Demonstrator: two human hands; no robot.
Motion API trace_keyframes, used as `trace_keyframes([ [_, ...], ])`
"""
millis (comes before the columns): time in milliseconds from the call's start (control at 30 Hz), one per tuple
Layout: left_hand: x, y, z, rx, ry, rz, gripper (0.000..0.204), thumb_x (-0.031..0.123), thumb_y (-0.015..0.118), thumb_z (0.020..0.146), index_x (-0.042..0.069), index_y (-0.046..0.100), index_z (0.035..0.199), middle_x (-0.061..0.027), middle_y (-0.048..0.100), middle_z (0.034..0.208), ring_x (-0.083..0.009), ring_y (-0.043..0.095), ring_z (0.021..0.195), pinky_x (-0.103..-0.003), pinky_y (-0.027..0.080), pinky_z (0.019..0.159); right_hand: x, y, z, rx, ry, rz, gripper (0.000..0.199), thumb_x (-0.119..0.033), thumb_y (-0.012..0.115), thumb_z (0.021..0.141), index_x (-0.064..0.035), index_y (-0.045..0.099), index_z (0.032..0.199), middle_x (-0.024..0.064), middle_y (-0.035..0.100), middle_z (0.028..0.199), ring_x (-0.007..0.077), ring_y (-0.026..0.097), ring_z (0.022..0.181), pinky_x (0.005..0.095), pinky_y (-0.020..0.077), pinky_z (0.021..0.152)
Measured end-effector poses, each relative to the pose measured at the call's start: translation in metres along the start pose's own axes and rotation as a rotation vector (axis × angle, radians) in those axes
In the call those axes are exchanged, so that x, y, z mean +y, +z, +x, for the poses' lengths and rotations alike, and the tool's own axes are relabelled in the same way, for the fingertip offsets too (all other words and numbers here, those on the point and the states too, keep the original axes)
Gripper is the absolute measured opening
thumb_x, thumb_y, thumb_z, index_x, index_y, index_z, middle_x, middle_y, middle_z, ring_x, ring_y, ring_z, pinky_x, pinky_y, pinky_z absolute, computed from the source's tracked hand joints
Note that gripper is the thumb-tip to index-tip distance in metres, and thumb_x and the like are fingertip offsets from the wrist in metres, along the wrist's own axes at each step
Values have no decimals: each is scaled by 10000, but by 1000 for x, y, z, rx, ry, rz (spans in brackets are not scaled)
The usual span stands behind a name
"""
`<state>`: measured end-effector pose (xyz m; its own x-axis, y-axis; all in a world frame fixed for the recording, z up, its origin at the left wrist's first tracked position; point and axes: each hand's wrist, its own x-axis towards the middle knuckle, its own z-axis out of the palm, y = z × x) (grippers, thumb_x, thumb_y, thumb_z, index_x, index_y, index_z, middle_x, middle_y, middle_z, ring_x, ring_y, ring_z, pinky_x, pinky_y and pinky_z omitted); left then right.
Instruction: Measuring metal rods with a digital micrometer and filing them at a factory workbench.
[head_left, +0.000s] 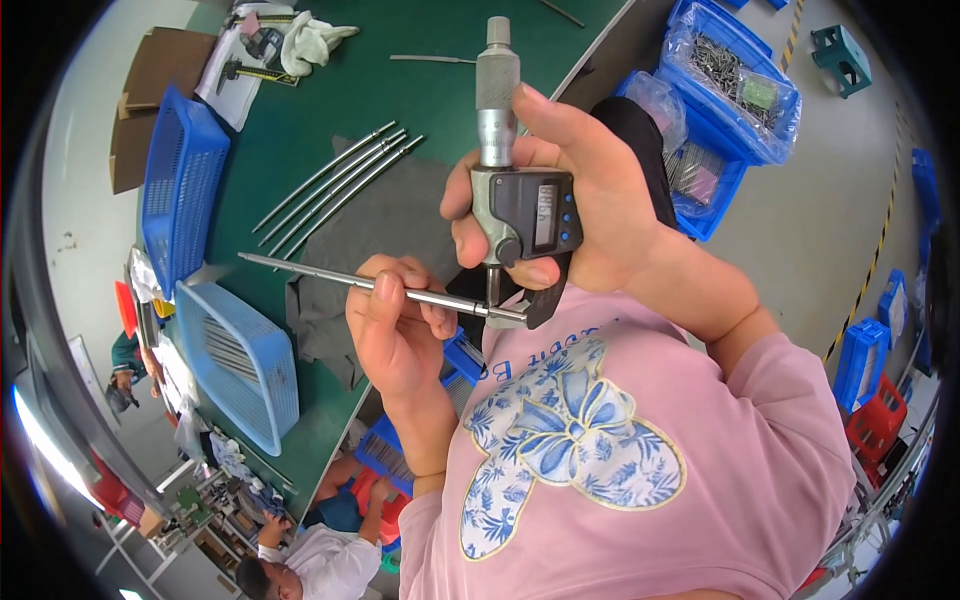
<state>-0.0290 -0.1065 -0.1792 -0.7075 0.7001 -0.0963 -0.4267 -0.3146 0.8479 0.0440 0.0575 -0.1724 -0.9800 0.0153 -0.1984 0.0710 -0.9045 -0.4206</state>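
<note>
At the centre of the frame the left hand point(395, 325) pinches a thin steel rod point(370, 284) between thumb and curled fingers, gripping it near its right end. The rod runs up and to the left from the hand, and its right tip sits between the measuring faces of a digital micrometer point(515, 215). The right hand point(580, 215) is clenched around the micrometer's grey frame, thumb lying across the lower front below the small display, fingers wrapped behind; the knurled thimble stands upright above the fist, toward the top centre.

Behind the hands, in the upper middle, a green table point(450, 90) carries a dark grey cloth point(390, 220) with four more long rods point(335, 185) lying side by side on its upper left edge. Two blue mesh baskets point(235, 355) sit along the left of the table, the lower one holding rods. A white rag point(310, 40) lies at the upper left. Blue bins point(725, 100) lined with clear bags of small metal parts stand on the floor at the upper right. The person's pink sleeve and printed shirt fill the lower right. Another person in white is at the bottom left.
</note>
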Motion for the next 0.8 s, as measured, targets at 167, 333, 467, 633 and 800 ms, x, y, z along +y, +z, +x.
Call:
trace_keyframes([
  [167,7,-3,-5,42,19,24,226,181,438,842,-21,485,753,-99,485,541,-143,453,420,-230,369,380,1,10,5,48,19,-11,645,-544,308,820,58,541,838,203,553,642,164,445,373,204,355,312],
  [333,47,-16,27,60,-16,138,209,197,480,829,-5,518,796,-69,506,548,-132,458,412,-230,365,374,-15,-4,-7,158,-107,106,554,-473,292,835,36,507,867,183,535,650,167,360,323,238,298,297],
  [467,126,-72,97,357,-14,155,129,173,519,827,53,509,778,9,483,586,-32,395,402,-145,312,331,-12,-34,-23,259,-237,19,453,-402,368,814,19,491,925,156,519,706,168,375,364,255,296,342],
  [633,224,-200,204,615,-56,15,178,39,471,769,57,471,591,13,431,485,-41,397,398,-156,285,322,-7,-42,-61,394,-408,-94,411,-351,400,774,5,467,967,132,513,765,159,390,395,261,306,368],
  [800,265,-380,294,531,-3,1303,208,106,438,761,37,483,570,-47,499,524,-123,474,450,-198,337,374,3,-52,-89,458,-597,-100,446,-328,392,789,28,418,1057,141,505,817,164,416,424,250,324,389],
])
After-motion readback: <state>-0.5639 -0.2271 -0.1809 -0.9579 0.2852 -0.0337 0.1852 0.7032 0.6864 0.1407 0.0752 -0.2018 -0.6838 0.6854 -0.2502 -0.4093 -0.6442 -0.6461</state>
